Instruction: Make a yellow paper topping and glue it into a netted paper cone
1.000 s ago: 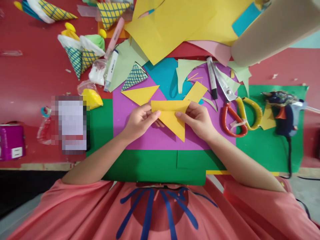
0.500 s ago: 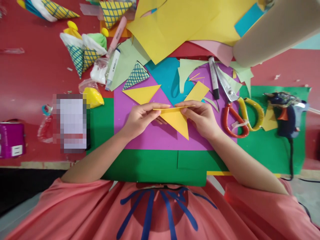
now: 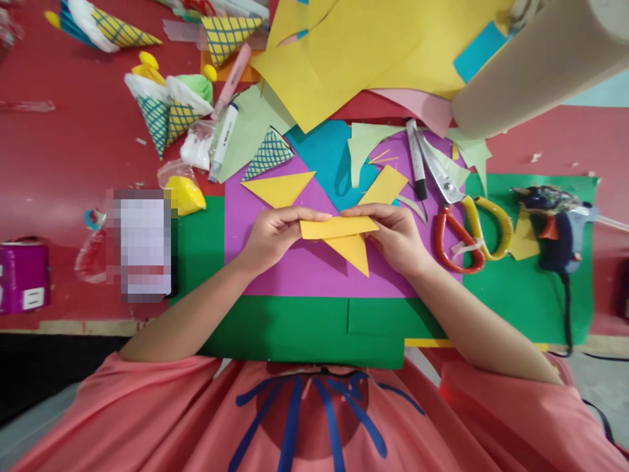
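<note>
Both hands meet over the purple sheet (image 3: 295, 275): the left hand (image 3: 272, 236) and the right hand (image 3: 398, 236) each pinch one end of a folded yellow paper piece (image 3: 344, 237), thumbs below and fingers closed over its top edge, its point hanging down between them. Just beyond lie a yellow triangle (image 3: 278, 187) and a patterned cone (image 3: 268, 154). Scissors (image 3: 459, 216) and a glue gun (image 3: 555, 226) rest farther right on the green sheet (image 3: 521, 295).

Bright, even light from overhead, colours vivid. Soft short shadows sit just under the left hand (image 3: 275, 237) and right hand (image 3: 400, 237). No glare on the table (image 3: 59, 164). Centre sharp; edges bow outward. A pixelated block sits left of the left hand.
</note>
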Available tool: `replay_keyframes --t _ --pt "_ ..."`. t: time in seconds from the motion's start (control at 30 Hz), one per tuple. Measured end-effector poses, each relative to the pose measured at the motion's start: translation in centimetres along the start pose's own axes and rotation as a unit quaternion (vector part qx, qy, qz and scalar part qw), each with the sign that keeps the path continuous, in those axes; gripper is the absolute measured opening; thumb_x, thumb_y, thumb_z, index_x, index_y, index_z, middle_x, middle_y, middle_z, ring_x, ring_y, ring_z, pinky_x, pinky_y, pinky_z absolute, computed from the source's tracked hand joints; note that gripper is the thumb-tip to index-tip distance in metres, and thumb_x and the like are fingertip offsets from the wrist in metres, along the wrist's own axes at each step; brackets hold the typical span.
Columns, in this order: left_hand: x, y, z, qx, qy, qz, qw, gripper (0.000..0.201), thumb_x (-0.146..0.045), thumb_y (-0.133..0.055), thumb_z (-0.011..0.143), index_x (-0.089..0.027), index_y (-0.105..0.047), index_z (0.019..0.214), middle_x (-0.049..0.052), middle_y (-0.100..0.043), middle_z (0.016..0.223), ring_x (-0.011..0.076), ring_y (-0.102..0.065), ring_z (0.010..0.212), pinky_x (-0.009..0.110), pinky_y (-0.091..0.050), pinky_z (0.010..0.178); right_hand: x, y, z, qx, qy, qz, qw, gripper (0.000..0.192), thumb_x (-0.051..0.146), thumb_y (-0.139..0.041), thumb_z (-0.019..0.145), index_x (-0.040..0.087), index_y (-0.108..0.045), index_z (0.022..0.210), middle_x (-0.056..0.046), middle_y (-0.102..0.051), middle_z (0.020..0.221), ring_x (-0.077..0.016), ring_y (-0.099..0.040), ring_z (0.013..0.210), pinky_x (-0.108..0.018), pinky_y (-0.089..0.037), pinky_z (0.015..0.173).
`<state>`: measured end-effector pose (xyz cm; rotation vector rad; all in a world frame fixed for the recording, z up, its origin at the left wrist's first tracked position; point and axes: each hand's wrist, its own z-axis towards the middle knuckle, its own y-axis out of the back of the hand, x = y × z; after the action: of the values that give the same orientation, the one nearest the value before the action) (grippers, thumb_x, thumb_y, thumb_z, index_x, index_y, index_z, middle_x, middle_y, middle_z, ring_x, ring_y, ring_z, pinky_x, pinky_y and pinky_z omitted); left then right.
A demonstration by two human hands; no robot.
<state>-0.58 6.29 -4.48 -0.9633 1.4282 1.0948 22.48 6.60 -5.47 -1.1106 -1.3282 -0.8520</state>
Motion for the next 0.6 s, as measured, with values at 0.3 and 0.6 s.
replay_keyframes --t 0.3,0.6 --pt "-0.62 0.12 0.03 -0.009 -0.05 0.035 0.998 0.029 -0.008 -0.054 0.079 -0.023 -0.08 0.082 -0.001 -0.079 0.081 0.0124 -0.073 0.077 0.02 -0.057 0.072 0.47 -0.13 -0.04 0.004 0.021 -0.018 1.0 0.035 0.007 -0.049 0.081 0.025 -0.079 0.086 0.002 -0.078 0.087 -0.0119 -0.07 0.082 -0.025 -0.053 0.076" --pt "-0.8 -0.15 -0.17 0.071 0.037 0.006 0.997 0.035 -0.042 -0.067 0.084 -0.025 -0.073 0.114 0.007 -0.074 0.117 0.0225 -0.072 0.105 0.03 -0.059 0.086 0.85 -0.33 -0.31 0.021 0.037 -0.061 0.997 0.03 0.01 -0.051 0.084 0.024 -0.077 0.084 0.001 -0.078 0.089 -0.0138 -0.071 0.087 -0.029 -0.054 0.083"
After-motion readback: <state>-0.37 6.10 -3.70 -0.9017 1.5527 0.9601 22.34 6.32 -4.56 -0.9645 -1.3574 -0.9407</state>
